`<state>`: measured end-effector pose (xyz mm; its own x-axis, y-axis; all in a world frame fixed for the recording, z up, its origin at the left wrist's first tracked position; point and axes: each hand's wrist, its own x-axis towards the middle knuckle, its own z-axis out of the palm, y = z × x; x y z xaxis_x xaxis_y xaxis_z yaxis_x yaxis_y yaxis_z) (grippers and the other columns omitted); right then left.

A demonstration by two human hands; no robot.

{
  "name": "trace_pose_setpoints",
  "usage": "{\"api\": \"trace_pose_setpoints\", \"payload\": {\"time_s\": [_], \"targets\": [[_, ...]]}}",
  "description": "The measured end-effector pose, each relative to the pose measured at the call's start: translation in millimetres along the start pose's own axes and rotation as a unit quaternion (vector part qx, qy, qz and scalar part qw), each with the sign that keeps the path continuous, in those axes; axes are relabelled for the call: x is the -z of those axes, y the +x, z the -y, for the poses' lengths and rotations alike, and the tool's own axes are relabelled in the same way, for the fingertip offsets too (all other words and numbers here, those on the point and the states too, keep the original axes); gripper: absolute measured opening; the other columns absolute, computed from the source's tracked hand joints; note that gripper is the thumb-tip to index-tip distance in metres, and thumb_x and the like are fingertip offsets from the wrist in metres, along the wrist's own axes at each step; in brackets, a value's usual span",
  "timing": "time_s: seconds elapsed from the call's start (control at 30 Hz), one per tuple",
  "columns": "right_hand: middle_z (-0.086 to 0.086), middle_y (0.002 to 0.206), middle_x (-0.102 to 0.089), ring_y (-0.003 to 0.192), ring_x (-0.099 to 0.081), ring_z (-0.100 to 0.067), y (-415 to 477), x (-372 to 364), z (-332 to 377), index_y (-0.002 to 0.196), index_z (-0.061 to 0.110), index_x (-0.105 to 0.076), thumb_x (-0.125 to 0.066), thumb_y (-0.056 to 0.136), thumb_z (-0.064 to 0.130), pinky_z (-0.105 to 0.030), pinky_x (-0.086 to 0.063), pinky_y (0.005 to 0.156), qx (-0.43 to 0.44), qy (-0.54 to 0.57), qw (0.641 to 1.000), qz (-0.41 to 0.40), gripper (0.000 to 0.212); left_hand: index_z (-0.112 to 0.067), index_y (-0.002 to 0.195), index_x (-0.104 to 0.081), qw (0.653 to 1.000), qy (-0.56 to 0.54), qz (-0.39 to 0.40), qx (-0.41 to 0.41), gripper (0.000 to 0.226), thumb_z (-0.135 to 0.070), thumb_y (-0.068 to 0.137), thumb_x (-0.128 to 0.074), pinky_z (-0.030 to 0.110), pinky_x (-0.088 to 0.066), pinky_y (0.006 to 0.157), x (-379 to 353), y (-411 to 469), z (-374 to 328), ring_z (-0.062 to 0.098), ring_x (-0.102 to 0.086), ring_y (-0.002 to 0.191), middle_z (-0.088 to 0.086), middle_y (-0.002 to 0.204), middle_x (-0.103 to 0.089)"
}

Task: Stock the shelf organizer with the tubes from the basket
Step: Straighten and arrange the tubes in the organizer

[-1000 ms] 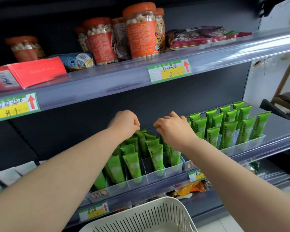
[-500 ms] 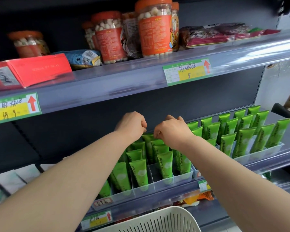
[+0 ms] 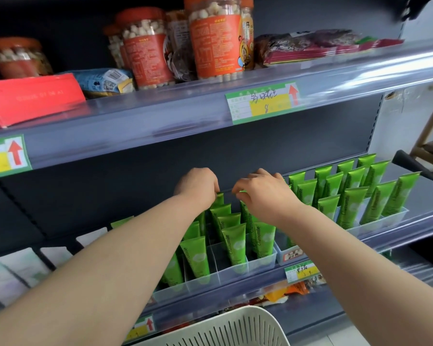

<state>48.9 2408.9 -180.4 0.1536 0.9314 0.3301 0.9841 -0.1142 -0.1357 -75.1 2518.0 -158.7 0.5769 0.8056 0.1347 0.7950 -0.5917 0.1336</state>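
Green tubes [image 3: 234,243] fill the clear plastic shelf organizer [image 3: 235,273] on the middle shelf, in three lanes running front to back. The organizer's low front wall sits just behind the shelf lip [image 3: 235,293].

Clearance: a tall dark gap is open between the tube tops and the upper shelf [image 3: 160,126]. Both forearms reach in through it and touch neither shelf. Lane dividers are close-set. The white slotted basket [image 3: 223,328] sits below the shelf front, only its rim in view.

Orientation: tubes stand cap down with the flat crimped end up. The long axis is near vertical with a slight lean. "Chamomile" is printed along the length above a pale round mark.

Left hand [image 3: 198,186]: fingers curled, tips pinching the crimp of the rear middle tube [image 3: 219,199], which stands at the back of the centre lane.
Right hand [image 3: 265,193]: fingers curled down, thumb and forefinger nipping the top of the rear right tube [image 3: 244,208] in the next lane. The two hands are near each other but apart.

A second organizer [image 3: 395,216] to the right holds more of the same tubes. Orange-lidded jars [image 3: 218,38] and a red box [image 3: 33,98] stand on the upper shelf.
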Motion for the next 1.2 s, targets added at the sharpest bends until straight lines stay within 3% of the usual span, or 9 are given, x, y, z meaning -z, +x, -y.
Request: {"api": "trace_pose_setpoints", "payload": {"time_s": [0.27, 0.57, 0.7, 0.87, 1.03, 1.2], "targets": [[0.005, 0.12, -0.06, 0.118, -0.044, -0.021, -7.6, 0.3, 0.7, 0.124, 0.031, -0.055, -0.044, 0.095, 0.018, -0.039, -0.037, 0.087, -0.007, 0.014, 1.0, 0.001, 0.033, -0.026, 0.092, -0.077, 0.999, -0.039, 0.015, 0.004, 0.018, -0.012, 0.087, -0.068, 0.031, -0.055, 0.077, 0.5, 2.3, -6.9, 0.021, -0.065, 0.092, -0.002, 0.103, -0.07], [0.008, 0.118, -0.061, 0.118, -0.043, -0.019, -18.3, 3.6, 50.5, 0.121, 0.031, -0.057, -0.046, 0.097, 0.029, -0.036, -0.036, 0.084, 0.066, 0.036, 0.997, -0.036, 0.027, -0.021, 0.088, -0.078, 0.997, -0.071, -0.001, -0.014, 0.01, -0.014, 0.081, -0.074, 0.031, -0.054, 0.083, 31.9, -28.6, 36.9, 0.014, -0.064, 0.091, -0.008, 0.093, -0.07], [0.008, 0.109, -0.065, 0.116, -0.043, -0.019, -23.4, -6.7, 73.5, 0.113, 0.029, -0.064, -0.051, 0.094, 0.032, -0.036, -0.036, 0.083, 0.096, 0.027, 0.995, -0.013, 0.022, -0.018, 0.082, -0.078, 0.997, -0.069, -0.001, -0.015, 0.006, -0.015, 0.077, -0.075, 0.036, -0.056, 0.081, 37.5, -45.0, 48.2, 0.015, -0.066, 0.086, -0.007, 0.086, -0.072], [0.005, 0.101, -0.065, 0.111, -0.041, -0.02, -27.3, -16.2, 89.5, 0.105, 0.027, -0.067, -0.045, 0.097, 0.024, -0.034, -0.021, 0.073, 0.102, 0.009, 0.995, 0.015, 0.023, -0.025, 0.083, -0.077, 0.997, -0.07, 0.018, -0.026, 0.006, -0.021, 0.079, -0.076, 0.035, -0.055, 0.083, 38.2, -62.2, 57.5, 0.011, -0.065, 0.086, -0.015, 0.079, -0.066], [0.004, 0.099, -0.064, 0.114, -0.041, -0.02, -30.9, -16.1, 94.8, 0.106, 0.029, -0.066, -0.051, 0.094, 0.036, -0.036, -0.024, 0.078, 0.106, -0.019, 0.993, 0.042, 0.02, -0.024, 0.085, -0.077, 0.997, -0.064, 0.026, -0.033, 0.007, -0.021, 0.079, -0.075, 0.036, -0.056, 0.082, 29.5, -72.6, 63.3, 0.013, -0.065, 0.088, -0.012, 0.087, -0.071], [0.003, 0.097, -0.065, 0.112, -0.042, -0.02, -35.0, -11.9, 86.5, 0.106, 0.028, -0.066, -0.053, 0.093, 0.035, -0.037, -0.026, 0.082, 0.091, -0.051, 0.993, 0.048, 0.02, -0.024, 0.089, -0.077, 0.998, -0.054, 0.031, -0.027, 0.009, -0.022, 0.081, -0.073, 0.036, -0.056, 0.083, 24.5, -74.7, 62.3, 0.015, -0.064, 0.093, -0.009, 0.093, -0.072]]}}
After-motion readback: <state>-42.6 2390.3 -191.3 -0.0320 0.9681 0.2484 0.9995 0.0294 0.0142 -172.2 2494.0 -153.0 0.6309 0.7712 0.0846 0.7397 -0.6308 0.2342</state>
